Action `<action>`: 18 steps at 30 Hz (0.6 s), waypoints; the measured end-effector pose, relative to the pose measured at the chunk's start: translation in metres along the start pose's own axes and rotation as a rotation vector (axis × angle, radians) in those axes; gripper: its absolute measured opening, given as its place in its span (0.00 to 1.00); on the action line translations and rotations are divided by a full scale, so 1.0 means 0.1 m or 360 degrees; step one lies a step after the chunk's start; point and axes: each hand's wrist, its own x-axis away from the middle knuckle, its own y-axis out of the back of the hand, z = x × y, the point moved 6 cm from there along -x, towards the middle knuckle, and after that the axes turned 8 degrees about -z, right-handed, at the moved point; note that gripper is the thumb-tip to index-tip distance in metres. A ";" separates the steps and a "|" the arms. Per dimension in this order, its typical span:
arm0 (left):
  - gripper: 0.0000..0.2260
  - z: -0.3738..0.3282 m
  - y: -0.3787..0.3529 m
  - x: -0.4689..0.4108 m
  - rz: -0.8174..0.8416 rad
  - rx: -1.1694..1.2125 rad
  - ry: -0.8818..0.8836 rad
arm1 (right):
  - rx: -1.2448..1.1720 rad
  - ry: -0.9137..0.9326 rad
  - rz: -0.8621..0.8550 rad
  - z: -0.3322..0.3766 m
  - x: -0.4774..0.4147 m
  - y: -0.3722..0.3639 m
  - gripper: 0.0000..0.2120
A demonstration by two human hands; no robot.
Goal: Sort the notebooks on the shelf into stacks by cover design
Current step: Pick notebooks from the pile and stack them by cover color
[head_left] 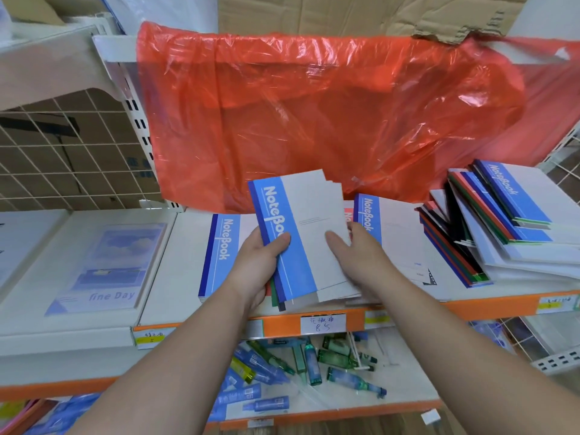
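Observation:
I hold a bundle of notebooks above the shelf, fanned and tilted; the top one has a light blue spine band reading "NoteBook" and a white cover. My left hand grips the bundle's left edge, thumb on the blue band. My right hand holds its right side, fingers spread over the white covers. Red, green and dark spines show under the bundle. A dark-blue-spined notebook lies flat to the left. Another blue notebook lies to the right. A messy pile of mixed-spine notebooks sits at far right.
A "fine Day" notebook stack lies on the left shelf section. A red plastic bag hangs over the shelf's back. Small bottles litter the lower shelf. An orange price strip edges the shelf front. Wire mesh stands at left.

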 end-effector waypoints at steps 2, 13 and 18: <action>0.11 -0.03 -0.08 0.00 0.0026 -0.0015 -0.0027 | -0.0370 -0.0146 0.0123 -0.07 -0.03 0.02 0.16; 0.09 -0.34 -0.83 -0.06 0.0009 -0.0401 -0.0556 | -0.0696 0.0233 -0.0430 -0.16 -0.16 0.74 0.09; 0.12 -0.11 -0.96 -0.06 0.0013 -0.0484 -0.0457 | -0.0660 0.0101 -0.0406 -0.42 -0.16 0.70 0.11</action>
